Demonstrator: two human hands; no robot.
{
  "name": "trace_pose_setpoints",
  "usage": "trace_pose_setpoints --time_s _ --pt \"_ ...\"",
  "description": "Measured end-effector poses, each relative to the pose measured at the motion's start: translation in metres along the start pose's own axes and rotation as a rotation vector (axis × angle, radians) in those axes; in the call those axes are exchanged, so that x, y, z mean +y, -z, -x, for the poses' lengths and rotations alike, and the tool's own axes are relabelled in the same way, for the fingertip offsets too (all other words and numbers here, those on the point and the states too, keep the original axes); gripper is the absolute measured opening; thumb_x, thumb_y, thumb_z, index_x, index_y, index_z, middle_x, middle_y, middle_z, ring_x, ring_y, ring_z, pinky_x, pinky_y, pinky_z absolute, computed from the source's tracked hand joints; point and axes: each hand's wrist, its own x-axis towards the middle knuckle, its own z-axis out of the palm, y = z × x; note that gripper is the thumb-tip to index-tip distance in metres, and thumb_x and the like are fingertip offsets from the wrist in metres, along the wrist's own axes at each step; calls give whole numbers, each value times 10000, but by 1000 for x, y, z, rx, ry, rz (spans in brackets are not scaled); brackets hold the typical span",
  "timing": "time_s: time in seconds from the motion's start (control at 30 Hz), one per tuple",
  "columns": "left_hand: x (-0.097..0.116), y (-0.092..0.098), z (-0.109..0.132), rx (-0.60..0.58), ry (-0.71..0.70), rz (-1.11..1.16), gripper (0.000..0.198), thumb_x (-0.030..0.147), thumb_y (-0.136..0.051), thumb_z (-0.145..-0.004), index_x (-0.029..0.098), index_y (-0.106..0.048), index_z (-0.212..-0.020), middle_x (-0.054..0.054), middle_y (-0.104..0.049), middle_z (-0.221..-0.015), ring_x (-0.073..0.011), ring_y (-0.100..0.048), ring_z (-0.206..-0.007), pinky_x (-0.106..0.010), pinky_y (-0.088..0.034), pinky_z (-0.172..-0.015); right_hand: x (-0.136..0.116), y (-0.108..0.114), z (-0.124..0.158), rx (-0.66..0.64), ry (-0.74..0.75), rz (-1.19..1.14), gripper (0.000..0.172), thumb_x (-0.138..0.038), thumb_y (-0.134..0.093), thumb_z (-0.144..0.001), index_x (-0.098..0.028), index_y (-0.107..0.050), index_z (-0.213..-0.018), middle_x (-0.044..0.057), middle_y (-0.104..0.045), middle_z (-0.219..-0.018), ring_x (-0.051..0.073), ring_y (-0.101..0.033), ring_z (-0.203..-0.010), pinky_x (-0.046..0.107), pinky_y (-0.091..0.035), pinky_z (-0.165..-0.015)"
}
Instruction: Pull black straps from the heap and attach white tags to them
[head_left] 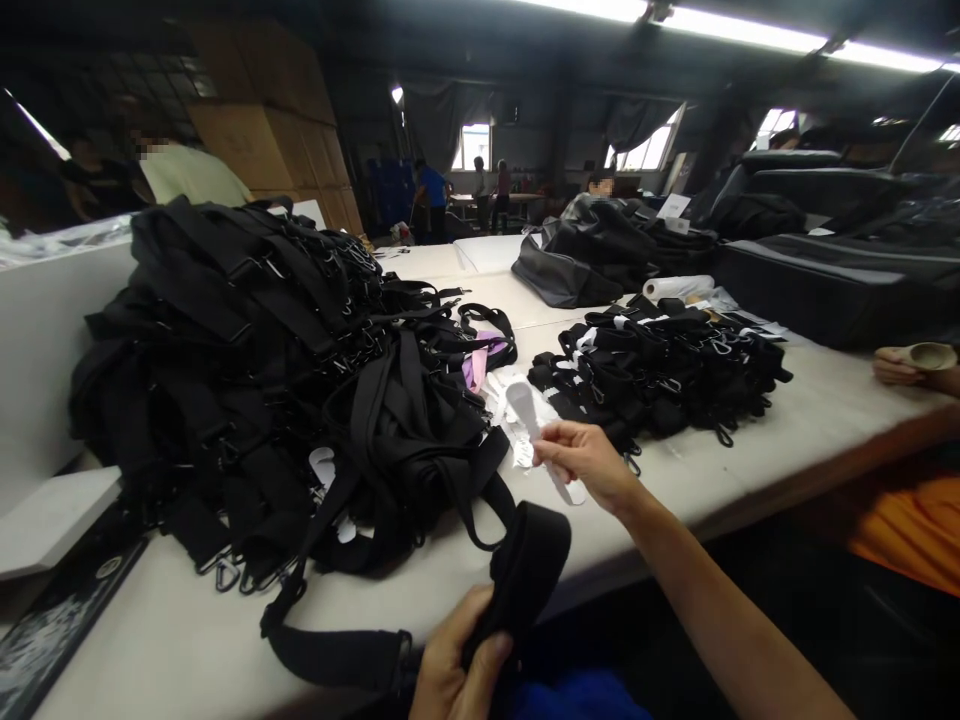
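Near the front edge of the table, my left hand (pixel 463 660) is closed around a folded black strap (pixel 531 560). Part of that webbing trails left across the tabletop toward a large heap of black straps (pixel 277 350) with metal hooks. My right hand (pixel 585 462) pinches a white paper strip (pixel 523 405) with a rounded end, held upright at a slant. Just behind it lies a small stack of similar white strips (pixel 501 400). To the right of this hand sits a pile of bundled black straps (pixel 660 370), some with white bands around them.
Black bags (pixel 600 250) and large black cases (pixel 817 280) stand at the back right. A white roll (pixel 679 288) lies before them. At the right edge, another person's hand (pixel 900 366) holds a tape roll (pixel 932 356). A white box (pixel 56 520) stands at left.
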Motion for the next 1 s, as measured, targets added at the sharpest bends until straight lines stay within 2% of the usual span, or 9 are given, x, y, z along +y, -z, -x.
trace_pose_setpoints --time_s 0.07,0.17,0.33,0.47,0.57,0.67,0.77,0.87,1.0 --pt "25 -1 -13 -107 -66 -62 316 486 -569 -889 205 -651 -1008 -30 -686 -841 -161 -623 -717 -261 -511 -704 -2 -16 35 -132 -13 -143 275 -427 -746 -729 -160 -695 -769 1 -634 -607 78 -428 -451 233 -339 -443" --pt "44 -5 -30 -170 10 49 337 463 -606 -885 220 -491 -1089 5 -648 -803 -139 -616 -664 -235 -496 -601 1 -29 73 -196 -74 -225 275 -426 -768 -739 -158 -721 -697 -37 -488 -472 79 -380 -434 243 -287 -438" --pt "47 -9 -31 -189 162 350 657 443 -696 -832 225 -306 -1314 3 -692 -766 -118 -610 -506 -191 -440 -464 8 -28 95 -271 -162 -260 334 -470 -754 -768 -143 -777 -833 2 -587 -579 66 -382 -464 233 -260 -443" --pt "43 -3 -19 -286 204 380 449 464 -600 -898 164 -506 -1219 -29 -692 -789 -85 -587 -495 -176 -406 -460 13 -30 104 -405 -192 -293 374 -504 -736 -779 -132 -769 -800 23 -611 -626 78 -434 -519 215 -270 -446" --pt "41 2 -11 -136 196 158 395 506 -587 -891 166 -611 -1091 8 -639 -654 -105 -563 -498 -196 -396 -452 16 -38 116 -355 -217 -300 391 -503 -750 -770 -144 -733 -922 18 -620 -673 81 -455 -526 210 -287 -446" --pt "42 4 -8 22 87 -115 346 494 -590 -887 173 -667 -990 -12 -658 -670 -164 -611 -592 -252 -460 -530 17 -44 131 -145 -181 -272 379 -438 -834 -695 -185 -654 -912 -25 -574 -680 64 -419 -513 205 -298 -458" --pt "45 4 -7 59 16 -214 322 457 -583 -896 169 -667 -1015 -75 -737 -914 -242 -684 -837 -321 -531 -725 16 -47 144 -18 -148 -263 352 -449 -830 -698 -178 -621 -779 -37 -520 -622 52 -366 -490 210 -271 -454" --pt "47 1 -4 8 -34 -277 333 383 -591 -901 185 -625 -1167 -88 -722 -1126 -270 -658 -1055 -370 -499 -927 14 -44 150 -119 -195 -327 342 -491 -726 -796 -173 -710 -918 -26 -527 -573 58 -355 -440 223 -247 -423" --pt "45 -1 4 -79 -35 -274 367 325 -572 -912 243 -556 -1269 -54 -710 -1139 -261 -625 -1132 -371 -454 -1012 14 -37 156 -250 -128 -312 333 -403 -654 -872 -227 -707 -1150 38 -684 -800 102 -511 -534 268 -441 -541"
